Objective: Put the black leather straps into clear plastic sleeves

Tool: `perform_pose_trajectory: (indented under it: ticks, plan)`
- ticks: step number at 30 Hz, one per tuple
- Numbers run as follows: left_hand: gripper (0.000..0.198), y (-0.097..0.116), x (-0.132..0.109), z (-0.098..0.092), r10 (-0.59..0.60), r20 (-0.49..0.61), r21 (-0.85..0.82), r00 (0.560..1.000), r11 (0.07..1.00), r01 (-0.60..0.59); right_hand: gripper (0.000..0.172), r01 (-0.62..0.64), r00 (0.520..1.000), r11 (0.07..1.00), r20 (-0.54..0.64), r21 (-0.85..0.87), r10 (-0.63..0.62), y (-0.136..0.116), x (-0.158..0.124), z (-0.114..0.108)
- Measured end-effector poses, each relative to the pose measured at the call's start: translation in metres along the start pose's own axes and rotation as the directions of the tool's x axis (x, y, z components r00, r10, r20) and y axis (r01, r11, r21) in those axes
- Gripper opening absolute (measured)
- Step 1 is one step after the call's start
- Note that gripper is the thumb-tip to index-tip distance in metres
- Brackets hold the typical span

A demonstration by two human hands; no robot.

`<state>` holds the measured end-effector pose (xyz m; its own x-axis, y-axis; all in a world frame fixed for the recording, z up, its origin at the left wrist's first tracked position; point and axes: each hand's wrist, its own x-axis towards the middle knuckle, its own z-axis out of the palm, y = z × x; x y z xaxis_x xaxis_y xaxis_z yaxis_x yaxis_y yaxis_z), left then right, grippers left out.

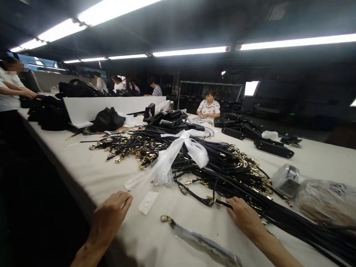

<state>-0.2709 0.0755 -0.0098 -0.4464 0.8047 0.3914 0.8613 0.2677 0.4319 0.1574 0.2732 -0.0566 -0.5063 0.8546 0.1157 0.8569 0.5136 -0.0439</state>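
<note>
My right hand (pixel 245 217) is closed on a black strap (pixel 223 204) with gold clasps, at the near edge of a large heap of similar straps (pixel 212 154). To the left, my left hand (pixel 111 213) is curled closed by the table edge, close to a clear plastic bag (pixel 144 181); whether its fingers pinch the film is hidden. White tissue-like strips (pixel 180 149) lie across the heap. Between my hands rests a small white paper slip (pixel 148 202). Nearest to me lies a black strap in clear plastic (pixel 197 240) with a gold hook at its end.
A plastic-wrapped package (pixel 330 201) and a clear box (pixel 286 179) stand at right. Black bags (pixel 245 130) lie farther back. A white divider board (pixel 114 108) runs along the left. Several people sit or stand around the tables, one person (pixel 208 107) facing me.
</note>
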Motion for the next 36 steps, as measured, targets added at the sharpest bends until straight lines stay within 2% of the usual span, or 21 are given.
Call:
perform_pose_trajectory:
  ticks: [1,3,5,7,9,12,15,18,21,23,25,27,29,30,32,33,34,36]
  plan:
    - [0.024,0.003,-0.002,-0.01,0.036,-0.07,-0.098,0.997,0.994,-0.043,0.024,-0.02,1.0,1.0,0.013,-0.013,0.02,-0.002,0.003,0.0]
    - [0.028,0.008,-0.005,-0.033,0.099,-0.125,-0.339,0.987,0.931,-0.136,0.023,-0.05,0.998,0.998,0.037,-0.035,0.051,-0.007,0.01,0.0]
    - [0.034,0.011,-0.007,-0.052,0.129,-0.101,-0.512,0.987,0.844,-0.162,0.023,-0.061,0.997,0.997,0.051,-0.05,0.064,-0.013,0.017,0.0]
    - [0.035,0.01,-0.008,-0.061,0.102,-0.031,-0.548,0.994,0.83,-0.102,0.023,-0.061,0.997,0.997,0.052,-0.052,0.063,-0.019,0.02,-0.003]
    - [0.03,0.006,-0.005,-0.054,0.005,0.087,-0.435,0.996,0.9,0.034,0.022,-0.069,0.996,0.997,0.052,-0.041,0.071,-0.023,0.019,-0.007]
    - [0.024,0.0,0.002,-0.021,-0.163,0.227,-0.209,0.96,0.955,0.211,0.016,-0.109,0.991,0.994,0.074,0.004,0.108,-0.021,0.014,-0.012]
    - [0.017,0.001,0.01,0.017,-0.213,0.289,-0.145,0.933,0.954,0.263,0.012,-0.169,0.981,0.981,0.113,0.092,0.159,-0.008,0.005,-0.015]
    - [0.01,0.005,0.016,0.041,-0.243,0.312,-0.114,0.918,0.95,0.291,0.019,-0.262,0.96,0.933,0.17,0.247,0.225,0.013,-0.009,-0.017]
    - [0.012,0.0,0.02,0.047,-0.247,0.323,-0.151,0.914,0.939,0.307,0.04,-0.411,0.911,0.738,0.277,0.535,0.307,0.032,-0.024,-0.021]
    - [0.014,-0.005,0.023,0.044,-0.195,0.323,-0.248,0.926,0.927,0.281,0.053,-0.444,0.896,0.642,0.326,0.625,0.301,0.035,-0.033,-0.026]
    - [0.018,-0.005,0.024,0.037,-0.118,0.286,-0.375,0.951,0.899,0.225,0.054,-0.378,0.924,0.664,0.304,0.645,0.231,0.026,-0.036,-0.033]
    - [0.024,0.005,0.026,0.026,-0.044,0.215,-0.487,0.976,0.861,0.146,0.052,-0.312,0.944,0.668,0.299,0.675,0.139,0.007,-0.034,-0.041]
    - [0.027,0.022,0.025,0.008,0.021,0.136,-0.679,0.991,0.73,0.077,0.059,-0.301,0.938,0.641,0.339,0.706,0.068,-0.02,-0.028,-0.049]
    - [0.027,0.031,0.023,-0.004,0.044,0.102,-0.795,0.994,0.604,0.055,0.064,-0.315,0.927,0.627,0.372,0.712,0.044,-0.033,-0.024,-0.053]
    - [0.026,0.039,0.016,-0.038,0.051,0.046,-0.966,0.998,0.256,0.031,0.071,-0.322,0.913,0.612,0.408,0.722,-0.001,-0.057,-0.017,-0.058]
    - [0.025,0.037,0.011,-0.058,0.028,0.023,-0.995,0.999,0.094,0.02,0.071,-0.307,0.914,0.611,0.405,0.73,-0.026,-0.066,-0.014,-0.06]
    - [0.026,0.029,0.004,-0.078,-0.013,0.001,-1.0,1.0,-0.014,0.0,0.069,-0.288,0.916,0.609,0.399,0.739,-0.051,-0.073,-0.011,-0.062]
    - [0.031,0.002,-0.012,-0.114,-0.157,-0.063,-0.991,0.986,-0.105,-0.08,0.062,-0.248,0.921,0.607,0.377,0.755,-0.093,-0.08,-0.008,-0.065]
